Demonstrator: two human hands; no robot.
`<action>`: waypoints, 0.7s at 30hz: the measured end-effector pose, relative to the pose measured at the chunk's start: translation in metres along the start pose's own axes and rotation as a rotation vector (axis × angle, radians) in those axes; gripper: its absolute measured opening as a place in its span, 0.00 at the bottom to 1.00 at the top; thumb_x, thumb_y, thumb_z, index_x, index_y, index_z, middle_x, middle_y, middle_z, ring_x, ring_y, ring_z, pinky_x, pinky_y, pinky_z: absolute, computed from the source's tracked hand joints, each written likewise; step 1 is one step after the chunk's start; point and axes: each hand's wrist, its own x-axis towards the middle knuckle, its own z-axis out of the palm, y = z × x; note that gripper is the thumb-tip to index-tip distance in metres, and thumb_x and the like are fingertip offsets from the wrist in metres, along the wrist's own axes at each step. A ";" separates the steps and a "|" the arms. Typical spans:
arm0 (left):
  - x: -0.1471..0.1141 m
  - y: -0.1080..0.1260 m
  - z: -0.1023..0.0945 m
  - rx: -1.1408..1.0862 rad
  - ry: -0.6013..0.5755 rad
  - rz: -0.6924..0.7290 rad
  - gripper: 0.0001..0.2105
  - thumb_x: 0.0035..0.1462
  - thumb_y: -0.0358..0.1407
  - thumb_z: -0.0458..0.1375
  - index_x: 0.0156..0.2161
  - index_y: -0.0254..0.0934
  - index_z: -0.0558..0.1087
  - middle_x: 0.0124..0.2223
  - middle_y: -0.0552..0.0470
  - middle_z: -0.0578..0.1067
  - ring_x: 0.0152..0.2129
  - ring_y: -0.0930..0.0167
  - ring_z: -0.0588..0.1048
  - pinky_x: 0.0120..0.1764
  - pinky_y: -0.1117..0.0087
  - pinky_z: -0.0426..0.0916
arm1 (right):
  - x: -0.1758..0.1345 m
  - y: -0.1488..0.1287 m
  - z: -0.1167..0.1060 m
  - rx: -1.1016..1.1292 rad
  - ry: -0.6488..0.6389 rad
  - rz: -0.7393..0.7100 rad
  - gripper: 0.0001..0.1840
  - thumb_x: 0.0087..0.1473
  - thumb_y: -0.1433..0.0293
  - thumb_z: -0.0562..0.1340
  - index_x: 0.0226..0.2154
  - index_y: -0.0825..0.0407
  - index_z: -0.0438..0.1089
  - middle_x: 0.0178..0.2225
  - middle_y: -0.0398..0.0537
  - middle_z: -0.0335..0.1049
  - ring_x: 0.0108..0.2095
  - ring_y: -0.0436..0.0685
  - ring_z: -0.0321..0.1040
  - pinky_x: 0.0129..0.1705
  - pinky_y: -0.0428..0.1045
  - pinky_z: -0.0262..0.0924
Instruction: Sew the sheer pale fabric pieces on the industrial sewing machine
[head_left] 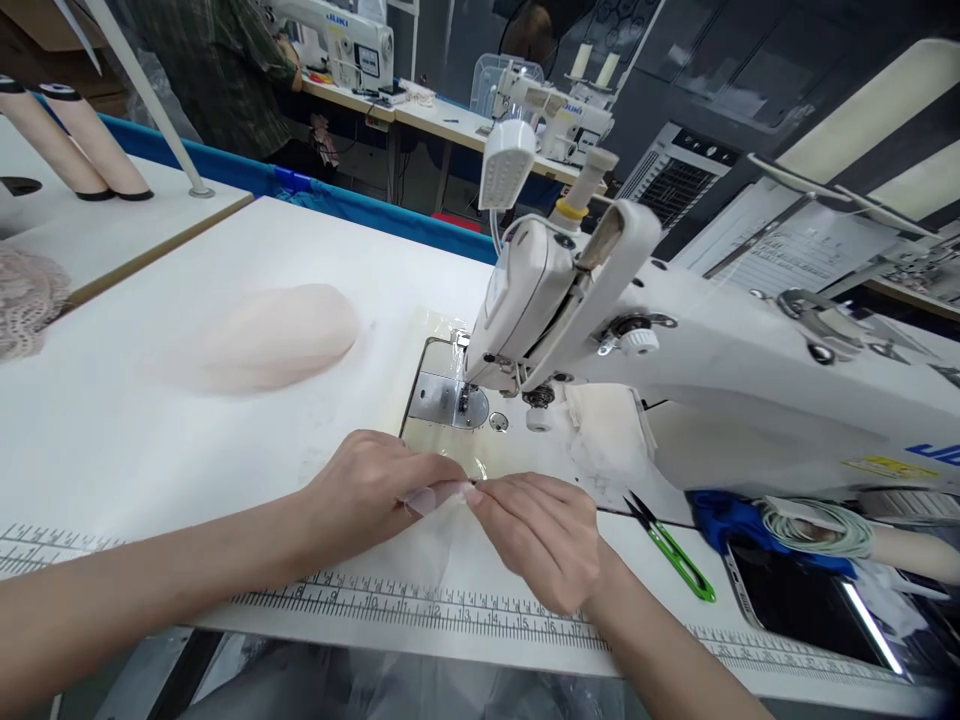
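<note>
My left hand (382, 490) and my right hand (536, 535) meet at the table's front part, just below the sewing machine's needle plate (442, 400). Both are closed, with thumbs and fingertips pinching a small piece of sheer whitish fabric (424, 500) between them. Most of that fabric is hidden by my fingers, so its full shape does not show. The sewing machine's head (517, 310) stands above and beyond my hands. Flat on the white table to the left lies a pale peach, rounded piece of thin fabric (289, 340), apart from my hands.
Green thread snips (675, 555) lie right of my right hand, near a phone (802, 600) and a coil of pale cord (817, 527). Folded cream fabric (609, 425) sits under the machine arm. A printed ruler (420, 605) runs along the front edge. Behind, a person (217, 80) stands near another machine.
</note>
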 end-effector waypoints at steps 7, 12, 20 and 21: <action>0.016 0.005 -0.013 -0.052 -0.461 -0.395 0.08 0.58 0.36 0.58 0.28 0.43 0.78 0.19 0.60 0.72 0.15 0.76 0.67 0.21 0.74 0.53 | 0.011 -0.008 -0.012 0.436 -0.429 0.709 0.07 0.59 0.78 0.56 0.32 0.53 0.66 0.23 0.40 0.67 0.21 0.46 0.61 0.21 0.44 0.52; 0.016 -0.016 0.005 0.213 -0.452 -0.398 0.05 0.57 0.36 0.57 0.36 0.42 0.76 0.18 0.59 0.69 0.16 0.72 0.68 0.21 0.72 0.51 | 0.010 0.012 0.016 0.448 -0.560 1.075 0.07 0.55 0.77 0.59 0.28 0.51 0.68 0.23 0.37 0.70 0.23 0.47 0.64 0.26 0.44 0.54; 0.008 -0.021 0.010 0.495 -0.113 0.011 0.20 0.57 0.33 0.60 0.54 0.33 0.66 0.54 0.42 0.73 0.50 0.57 0.71 0.52 0.53 0.63 | 0.006 0.023 0.038 0.127 -0.557 1.072 0.06 0.55 0.73 0.59 0.30 0.49 0.71 0.23 0.36 0.69 0.23 0.48 0.63 0.28 0.45 0.52; 0.006 -0.020 0.011 0.529 -0.102 0.081 0.17 0.59 0.30 0.58 0.53 0.33 0.67 0.54 0.43 0.73 0.52 0.58 0.70 0.55 0.52 0.61 | 0.005 0.024 0.039 0.120 -0.546 1.068 0.06 0.55 0.74 0.60 0.30 0.49 0.71 0.22 0.36 0.68 0.22 0.48 0.62 0.31 0.46 0.54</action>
